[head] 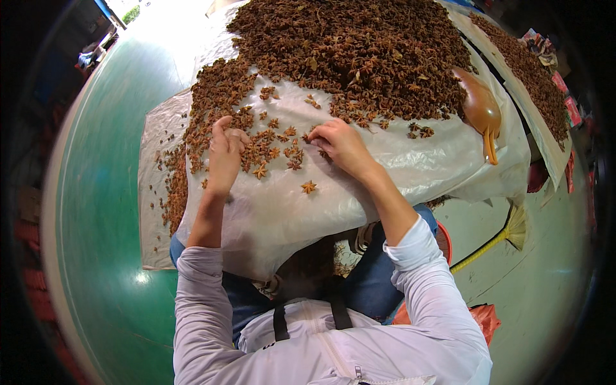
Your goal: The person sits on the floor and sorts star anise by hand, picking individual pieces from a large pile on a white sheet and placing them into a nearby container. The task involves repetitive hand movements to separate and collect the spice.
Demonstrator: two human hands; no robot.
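Observation:
A large heap of dried star anise (351, 48) covers the far part of a white plastic sheet (288, 207). My left hand (226, 149) is over the left edge of the loose pods, its fingers bent and apart, with nothing visible in them. To its right lie scattered star anise (260, 149) on bare sheet. The fingertips of my right hand (339, 144) pinch together on a small star anise piece (305, 138), partly hidden by the fingers. One single star anise pod (308, 186) lies apart, nearer to me.
A brown plastic scoop (481, 108) lies face down at the heap's right edge. More star anise (534, 72) lies on another sheet to the right. A broom (515, 231) with a yellow handle and an orange plastic bag (485, 321) are on the floor at right.

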